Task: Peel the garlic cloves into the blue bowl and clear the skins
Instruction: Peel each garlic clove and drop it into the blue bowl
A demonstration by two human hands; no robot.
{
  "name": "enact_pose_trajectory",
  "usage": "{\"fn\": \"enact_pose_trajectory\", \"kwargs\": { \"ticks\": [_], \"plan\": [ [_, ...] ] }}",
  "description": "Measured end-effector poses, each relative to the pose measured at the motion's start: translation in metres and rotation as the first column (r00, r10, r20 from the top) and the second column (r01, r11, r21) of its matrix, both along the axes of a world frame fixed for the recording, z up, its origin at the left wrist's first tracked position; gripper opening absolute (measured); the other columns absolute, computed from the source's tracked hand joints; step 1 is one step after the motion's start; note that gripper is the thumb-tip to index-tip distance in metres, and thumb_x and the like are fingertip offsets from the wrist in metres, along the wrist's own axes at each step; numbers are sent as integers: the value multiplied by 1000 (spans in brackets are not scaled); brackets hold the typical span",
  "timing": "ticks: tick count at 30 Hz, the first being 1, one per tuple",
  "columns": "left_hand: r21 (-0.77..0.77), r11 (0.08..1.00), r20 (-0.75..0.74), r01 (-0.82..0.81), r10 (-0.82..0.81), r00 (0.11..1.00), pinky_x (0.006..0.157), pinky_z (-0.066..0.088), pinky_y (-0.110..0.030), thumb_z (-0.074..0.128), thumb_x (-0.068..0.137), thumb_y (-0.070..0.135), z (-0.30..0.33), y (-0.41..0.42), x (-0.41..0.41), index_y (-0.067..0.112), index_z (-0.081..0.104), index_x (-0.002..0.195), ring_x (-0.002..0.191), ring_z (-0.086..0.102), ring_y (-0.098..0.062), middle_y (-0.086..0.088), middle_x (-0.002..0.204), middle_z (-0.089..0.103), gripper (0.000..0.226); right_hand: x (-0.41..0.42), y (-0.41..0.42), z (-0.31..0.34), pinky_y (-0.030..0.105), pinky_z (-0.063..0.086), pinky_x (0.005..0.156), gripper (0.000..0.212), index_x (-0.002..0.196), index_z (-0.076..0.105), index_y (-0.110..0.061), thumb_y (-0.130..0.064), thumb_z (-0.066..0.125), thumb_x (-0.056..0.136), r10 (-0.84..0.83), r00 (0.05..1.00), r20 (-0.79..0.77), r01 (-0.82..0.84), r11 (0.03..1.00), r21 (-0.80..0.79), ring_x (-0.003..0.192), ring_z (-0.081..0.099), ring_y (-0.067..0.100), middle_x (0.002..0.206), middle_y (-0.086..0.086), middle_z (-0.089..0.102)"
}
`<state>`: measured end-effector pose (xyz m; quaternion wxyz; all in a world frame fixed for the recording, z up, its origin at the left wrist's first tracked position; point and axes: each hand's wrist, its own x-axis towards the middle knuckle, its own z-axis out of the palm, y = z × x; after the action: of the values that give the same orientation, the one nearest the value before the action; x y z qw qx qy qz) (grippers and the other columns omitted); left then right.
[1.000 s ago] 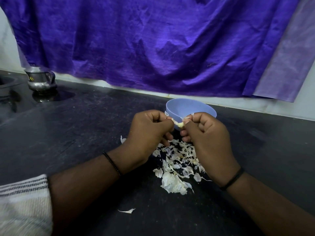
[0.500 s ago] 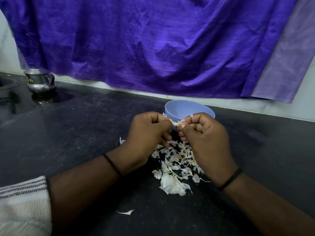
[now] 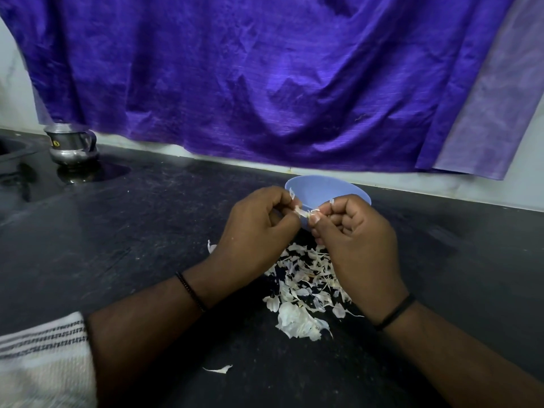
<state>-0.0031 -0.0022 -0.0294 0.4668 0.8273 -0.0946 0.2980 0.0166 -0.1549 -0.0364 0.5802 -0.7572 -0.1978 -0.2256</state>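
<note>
Your left hand (image 3: 259, 231) and right hand (image 3: 353, 240) both pinch one garlic clove (image 3: 304, 214) with curled fingers, just in front of the blue bowl (image 3: 323, 189); loose skins (image 3: 303, 290) lie on the black counter (image 3: 147, 231) beneath.

I see a purple cloth (image 3: 265, 83) hanging along the wall behind the dark surface (image 3: 132, 231), and a small steel jug (image 3: 72, 144) standing far left, beside a sink edge (image 3: 11, 151).
</note>
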Motion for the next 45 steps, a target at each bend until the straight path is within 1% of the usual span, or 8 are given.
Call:
{"fn": "enact_pose_trajectory", "kwargs": {
  "ticks": [3,7,16,21,26,32,37,45],
  "plan": [
    [48,996,3,68,-68,998,58,50,-22,60,95,24,3,1,-1,25,66,103,65,61,-11,9,84,64,10,-1,-1,1,31,60,68,9,86,68,-20,-14,73,88,5,998,59,0,997,-74,72,69,9,75,-8,70],
    [103,977,-97,189,-179,979,54,47,-38,52,99,36,3,5,0,28,60,85,55,53,-9,4,67,60,18,-1,-2,0,32,61,69,9,89,68,-21,-12,72,90,46,997,68,-39,994,-98,75,70,9,77,-9,70],
    [-87,951,-108,297,-306,946,47,35,-12,46,104,17,-4,0,4,20,52,67,44,44,1,15,51,50,38,-3,0,2,27,57,68,4,89,65,-20,-21,68,91,144,989,-29,-144,990,-10,72,68,11,78,-1,71],
    [49,978,39,205,-206,978,56,41,-23,47,99,28,-6,1,8,29,55,66,55,49,-3,14,60,56,34,-5,0,4,36,50,60,50,81,63,-17,-63,45,85,134,966,-220,-157,983,-91,57,58,10,63,-4,64],
    [173,959,45,223,-234,971,59,47,-44,40,99,38,-10,-3,10,2,62,83,62,57,-23,-7,69,61,45,-5,1,5,37,41,59,63,72,60,-4,-62,41,89,153,958,-242,-183,977,-108,50,44,9,52,-6,46],
    [-102,948,2,303,-304,953,49,32,-23,43,103,25,-10,-14,2,15,46,68,47,38,-3,12,54,43,36,-7,8,1,20,33,60,40,83,68,-12,-33,42,105,176,950,-259,-167,984,54,49,48,-3,48,-20,51],
    [-323,901,-69,289,-327,943,43,29,-16,40,106,15,-5,-22,-4,12,42,66,38,32,-3,12,45,37,40,-8,14,0,34,48,68,38,92,70,-14,-35,42,105,162,956,-244,-157,987,39,69,61,9,71,-6,68],
    [-534,801,-180,271,-420,889,40,22,-22,39,107,22,4,-21,-13,12,41,70,38,24,-14,-1,49,30,38,-11,11,5,30,52,71,36,82,61,-14,-29,39,106,209,972,-108,-218,973,-82,76,64,16,77,3,67]
  ]
}}
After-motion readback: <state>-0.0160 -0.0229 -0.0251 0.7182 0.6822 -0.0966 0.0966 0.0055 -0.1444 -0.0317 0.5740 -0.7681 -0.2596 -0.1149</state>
